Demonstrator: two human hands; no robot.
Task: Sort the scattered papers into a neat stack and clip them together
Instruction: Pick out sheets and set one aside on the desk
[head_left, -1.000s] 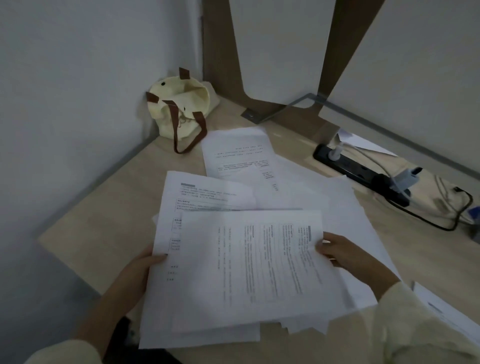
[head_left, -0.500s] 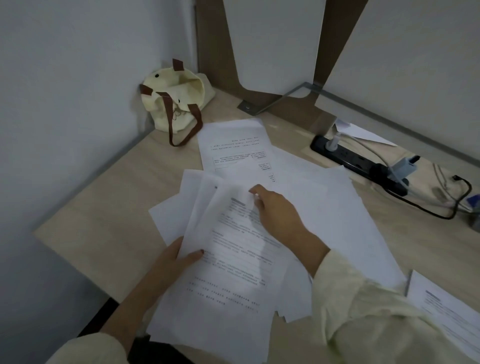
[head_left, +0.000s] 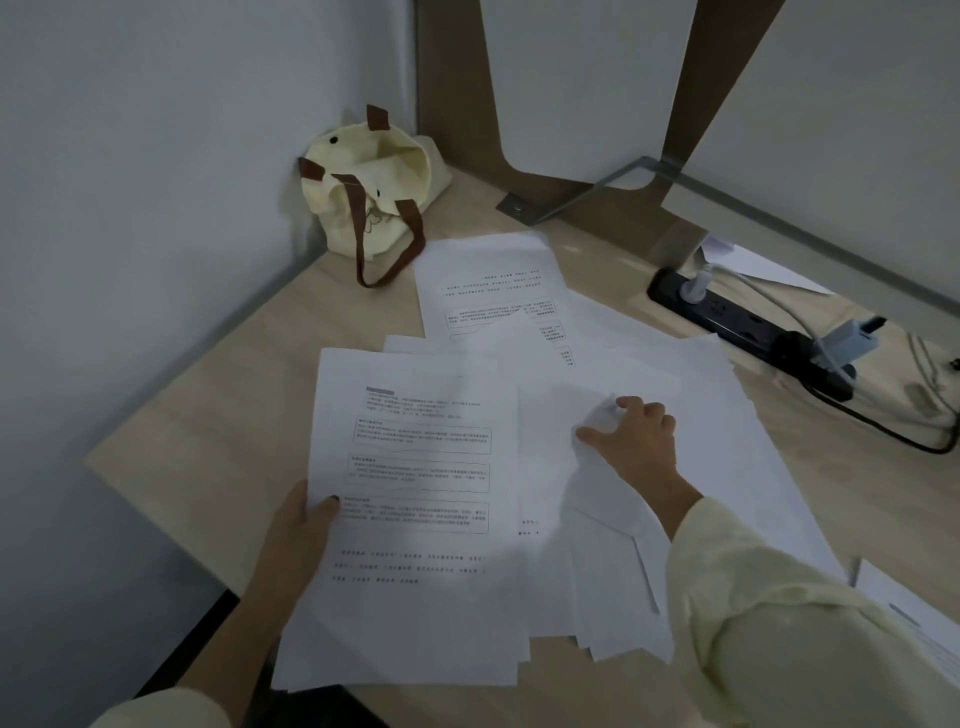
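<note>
Gripping the printed sheet (head_left: 421, 493) at its left edge with the left hand (head_left: 296, 540), thumb lying on the printed face, fingers hidden underneath. Pinching a bunched spot of the blank sheet (head_left: 550, 415) between the thumb and curled fingers of the right hand (head_left: 636, 441). Holding both sheets over the loose papers (head_left: 727, 415), spreading unsquared across the desk (head_left: 208, 431) in front of the bag (head_left: 374, 192). Showing a grey heading bar and boxed paragraphs on the printed sheet; lettering too small for reading. Noting a far page (head_left: 488, 280) lying flat just in front of the bag, beside its brown strap. Noting a power strip (head_left: 737, 322) with plugs and cables well to the right of the bag. Noting a lone page (head_left: 914, 623) far to the front right of the bag, apart from the papers.
</note>
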